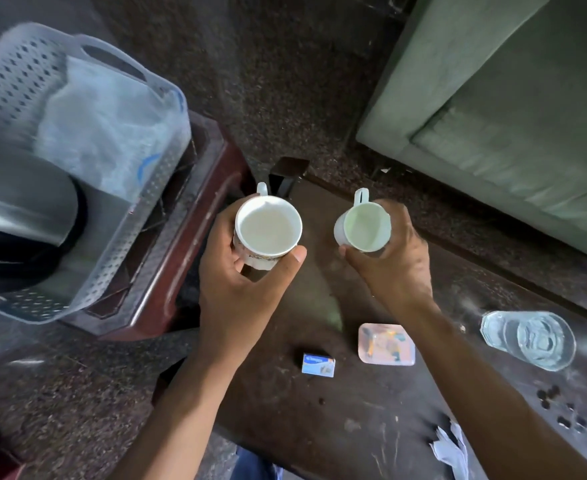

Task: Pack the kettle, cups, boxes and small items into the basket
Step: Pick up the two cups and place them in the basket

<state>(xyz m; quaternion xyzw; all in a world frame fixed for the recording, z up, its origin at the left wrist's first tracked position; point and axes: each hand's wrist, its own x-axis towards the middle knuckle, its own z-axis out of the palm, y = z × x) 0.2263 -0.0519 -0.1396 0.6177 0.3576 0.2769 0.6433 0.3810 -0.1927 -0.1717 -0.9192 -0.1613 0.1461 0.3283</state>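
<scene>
A: What did each hand have?

B: The left hand [240, 268] gripped a patterned cup [267, 232], fingers [297, 256] curled round its side. The right hand [394, 258] gripped a plain white cup [364, 225] the same way. Both cups were upright, held above the dark counter [285, 410], handles pointing away.

A: And the basket?

B: The basket [18, 64] sat to the left on a reddish stand [188, 237], with the kettle [18, 209] and a plastic bag [105, 126] inside.

A: What lay on the counter?

B: A small blue box [318, 364], just beside it a pink packet [386, 344], farther right a glass [531, 339], near some torn paper [453, 448].
</scene>
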